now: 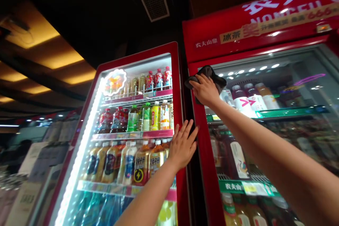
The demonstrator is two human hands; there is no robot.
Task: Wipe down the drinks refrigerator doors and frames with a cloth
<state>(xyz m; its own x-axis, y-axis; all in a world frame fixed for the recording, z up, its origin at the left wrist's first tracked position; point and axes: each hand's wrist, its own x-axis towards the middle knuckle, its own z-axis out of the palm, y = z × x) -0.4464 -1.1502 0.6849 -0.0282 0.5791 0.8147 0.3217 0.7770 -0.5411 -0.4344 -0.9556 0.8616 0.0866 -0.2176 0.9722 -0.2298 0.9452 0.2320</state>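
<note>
My right hand (206, 91) presses a dark cloth (219, 82) against the upper left corner of the right-hand drinks fridge's red door frame (198, 123). Bunched folds stick out around the fingers, over frame and glass. Lower and to the left, my left hand (183, 145) is open, its fingers stretched out. It lies at the right edge of the left-hand fridge's red frame (178, 95), by the dark gap between the two fridges. Whether the palm touches the frame cannot be made out.
Bottles (140, 162) fill the lit shelves of the left fridge. More bottles (242, 99) stand behind the right fridge's glass, under a red sign panel (212, 31). A ceiling vent (154, 3) is overhead. Stacked pale boxes (29, 194) stand at far left.
</note>
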